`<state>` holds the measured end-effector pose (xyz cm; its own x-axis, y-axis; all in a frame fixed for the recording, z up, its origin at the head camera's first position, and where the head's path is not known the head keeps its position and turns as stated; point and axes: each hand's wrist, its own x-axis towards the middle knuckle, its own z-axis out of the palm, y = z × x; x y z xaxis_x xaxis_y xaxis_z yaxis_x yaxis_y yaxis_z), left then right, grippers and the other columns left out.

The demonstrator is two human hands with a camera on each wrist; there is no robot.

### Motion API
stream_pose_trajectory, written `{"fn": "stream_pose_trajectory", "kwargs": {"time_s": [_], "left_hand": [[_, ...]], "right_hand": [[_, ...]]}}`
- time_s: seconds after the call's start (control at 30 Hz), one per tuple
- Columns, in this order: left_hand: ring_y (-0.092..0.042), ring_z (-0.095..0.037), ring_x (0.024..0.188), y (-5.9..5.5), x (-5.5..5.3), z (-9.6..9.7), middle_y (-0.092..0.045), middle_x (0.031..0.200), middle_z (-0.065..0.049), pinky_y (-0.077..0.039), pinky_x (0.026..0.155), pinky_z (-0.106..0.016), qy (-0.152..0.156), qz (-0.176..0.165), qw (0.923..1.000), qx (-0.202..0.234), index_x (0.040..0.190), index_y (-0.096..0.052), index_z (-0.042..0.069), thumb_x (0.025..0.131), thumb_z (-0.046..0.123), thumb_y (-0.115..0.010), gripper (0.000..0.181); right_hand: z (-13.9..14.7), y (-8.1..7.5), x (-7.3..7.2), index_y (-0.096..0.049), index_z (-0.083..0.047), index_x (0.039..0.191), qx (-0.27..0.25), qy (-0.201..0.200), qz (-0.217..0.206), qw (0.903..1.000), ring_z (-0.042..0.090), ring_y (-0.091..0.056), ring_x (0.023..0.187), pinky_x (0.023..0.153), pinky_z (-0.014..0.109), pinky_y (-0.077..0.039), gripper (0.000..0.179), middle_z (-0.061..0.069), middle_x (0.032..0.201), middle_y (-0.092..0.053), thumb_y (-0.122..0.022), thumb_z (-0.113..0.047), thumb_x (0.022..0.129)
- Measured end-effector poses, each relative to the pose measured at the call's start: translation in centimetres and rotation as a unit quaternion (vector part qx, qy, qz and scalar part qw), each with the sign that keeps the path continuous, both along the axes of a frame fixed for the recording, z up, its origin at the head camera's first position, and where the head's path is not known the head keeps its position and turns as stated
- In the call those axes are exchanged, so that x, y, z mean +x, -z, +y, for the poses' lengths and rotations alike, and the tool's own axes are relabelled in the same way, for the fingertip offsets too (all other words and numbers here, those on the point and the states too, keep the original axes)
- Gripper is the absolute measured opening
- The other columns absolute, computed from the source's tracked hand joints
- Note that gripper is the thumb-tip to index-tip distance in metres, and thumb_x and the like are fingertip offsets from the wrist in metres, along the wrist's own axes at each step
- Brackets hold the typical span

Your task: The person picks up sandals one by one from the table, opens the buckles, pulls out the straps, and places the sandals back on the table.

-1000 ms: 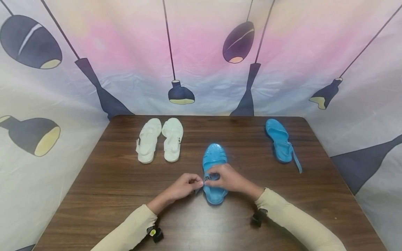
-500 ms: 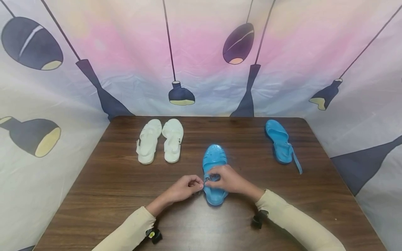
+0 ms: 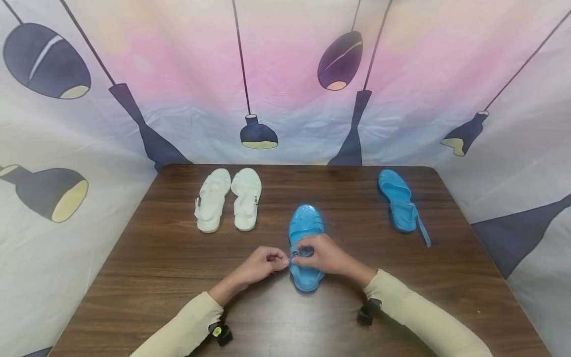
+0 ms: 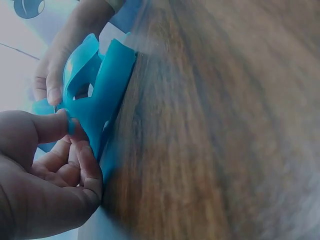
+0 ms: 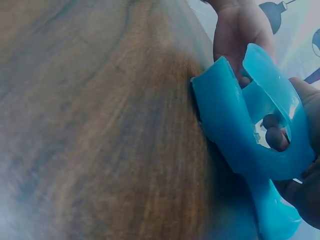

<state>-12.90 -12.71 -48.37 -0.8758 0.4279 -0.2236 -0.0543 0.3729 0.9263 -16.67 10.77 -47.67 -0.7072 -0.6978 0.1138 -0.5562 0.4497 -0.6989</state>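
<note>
A blue jelly sandal lies sole-down near the middle of the table, toe pointing away from me. My left hand is at its left side; in the left wrist view, thumb and index finger pinch the end of its blue strap. Over the sandal's ankle part, my right hand grips the strap beside a small metal buckle. Fingertips of the right hand show through the sandal's side opening in the right wrist view. How far the strap passes through the buckle is hidden by the fingers.
Two white sandals stand side by side at the back left of the brown wooden table. A second blue sandal is at the back right, its strap hanging loose outward. A printed cloth surrounds the table's back and sides.
Both hands stay at the buckle of the blue sandal. The left fingers shift slightly at the strap end; the other sandals have not moved.
</note>
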Motion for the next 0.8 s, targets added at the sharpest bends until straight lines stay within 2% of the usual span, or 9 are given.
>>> {"fn": "stream_pose_trajectory", "kwargs": {"time_s": [0.2,0.37,0.6,0.73,0.8], "left_hand": [[-0.057,-0.015,0.08,-0.42,0.12,0.3,-0.066,0.089,-0.004,-0.049,0.069,-0.028,-0.004,-0.02,0.9998,-0.003,0.101,-0.071,0.003,0.1,0.016,-0.063,0.015],[-0.056,-0.016,0.08,-0.59,0.02,0.46,-0.065,0.089,-0.005,-0.049,0.069,-0.028,0.001,-0.026,0.9996,-0.005,0.101,-0.07,0.001,0.1,0.014,-0.061,0.016],[-0.057,-0.015,0.079,-0.42,-0.27,0.68,-0.066,0.088,-0.002,-0.049,0.067,-0.028,0.0,-0.024,0.9997,0.007,0.104,-0.073,0.001,0.1,0.016,-0.064,0.017],[-0.06,-0.015,0.079,-0.32,-0.16,0.59,-0.07,0.09,-0.003,-0.051,0.067,-0.029,-0.01,-0.019,0.9998,0.0,0.106,-0.074,0.003,0.1,0.019,-0.067,0.019],[-0.06,-0.015,0.078,-0.38,-0.03,0.46,-0.07,0.089,-0.003,-0.052,0.067,-0.03,-0.005,-0.018,0.9998,-0.007,0.105,-0.073,0.003,0.1,0.021,-0.066,0.02]], "right_hand": [[-0.08,-0.02,-0.05,-0.076,-0.013,0.103,0.005,-0.003,0.005,1.0,0.003,-0.065,0.087,0.077,0.023,-0.056,0.02,-0.008,0.098,-0.073,-0.077,-0.03,0.093],[-0.18,0.04,-0.13,-0.076,-0.013,0.1,0.005,-0.005,0.011,0.9999,0.001,-0.062,0.08,0.072,0.022,-0.055,0.017,-0.01,0.092,-0.071,-0.078,-0.028,0.093],[-0.17,-0.13,-0.16,-0.067,-0.02,0.083,0.002,-0.007,0.028,0.9996,0.001,-0.049,0.065,0.059,0.02,-0.048,0.02,-0.013,0.073,-0.056,-0.078,-0.033,0.093],[-0.11,-0.06,-0.04,-0.067,-0.022,0.083,0.003,-0.004,0.017,0.9999,0.002,-0.051,0.067,0.061,0.021,-0.05,0.019,-0.014,0.075,-0.057,-0.076,-0.035,0.094],[-0.08,-0.05,0.07,-0.069,-0.021,0.086,0.003,-0.002,0.012,0.9999,0.002,-0.054,0.069,0.064,0.022,-0.052,0.017,-0.014,0.078,-0.06,-0.075,-0.035,0.094]]}}
